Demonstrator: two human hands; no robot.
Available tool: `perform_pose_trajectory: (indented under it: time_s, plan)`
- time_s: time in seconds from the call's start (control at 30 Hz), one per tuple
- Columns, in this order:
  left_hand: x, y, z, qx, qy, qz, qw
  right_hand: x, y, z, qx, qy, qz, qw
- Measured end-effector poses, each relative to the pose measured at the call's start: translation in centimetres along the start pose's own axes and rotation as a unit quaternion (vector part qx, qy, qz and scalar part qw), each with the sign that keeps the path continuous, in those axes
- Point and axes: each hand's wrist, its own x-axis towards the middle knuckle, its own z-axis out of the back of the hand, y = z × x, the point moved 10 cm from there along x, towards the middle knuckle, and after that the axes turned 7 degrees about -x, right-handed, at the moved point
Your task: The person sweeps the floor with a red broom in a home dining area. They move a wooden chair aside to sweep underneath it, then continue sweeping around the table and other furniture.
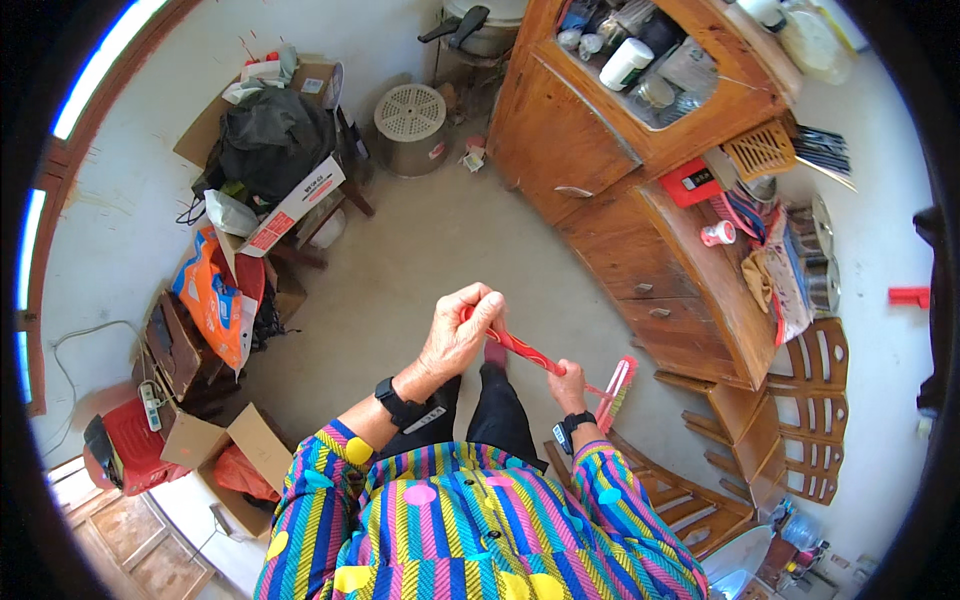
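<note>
A red broom handle (525, 349) slants across the front of my body. My left hand (463, 330) is closed around its upper end, with the thumb over the tip. Lower down, my right hand (568, 386) grips the same handle. The broom head (618, 391), pink with some yellow-green bristles, is at the floor on my right, beyond my right hand. Below my hands my legs in dark trousers (491, 405) stand on the concrete floor (420, 232).
A wooden cabinet (600, 157) and slatted wooden seats (810, 412) line the right side. On the left are a heaped cardboard box (292, 206), an orange bag (214, 296), a red chair (139, 442) and an open carton (232, 487). A round pot with a perforated lid (410, 112) stands ahead.
</note>
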Motion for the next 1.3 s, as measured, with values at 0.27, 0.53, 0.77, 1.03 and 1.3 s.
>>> perform_pose_trajectory:
  time_s: [0.27, 0.53, 0.77, 1.03, 1.3]
  plan:
    - [5.2, 7.1, 12.3, 0.627, -0.059, 0.073, 0.773, 8.7, 1.1, -11.2, -0.096, 0.13, 0.042, 0.986]
    - [3.1, 14.0, 27.5, 0.696, -0.07, 0.209, 0.683, 12.9, 7.6, -22.0, 0.038, 0.086, 0.149, 0.984]
    - [1.2, 24.9, 38.3, 0.638, -0.128, 0.263, 0.712, 15.0, 5.7, -30.4, 0.036, 0.09, 0.13, 0.987]
    - [5.2, 37.0, 44.9, 0.59, -0.137, 0.233, 0.761, 22.7, 2.9, -35.5, -0.023, 0.075, 0.156, 0.985]
    - [10.1, 40.9, 48.3, 0.473, -0.248, 0.171, 0.828, 27.2, 1.5, -39.1, -0.063, 0.078, 0.144, 0.984]
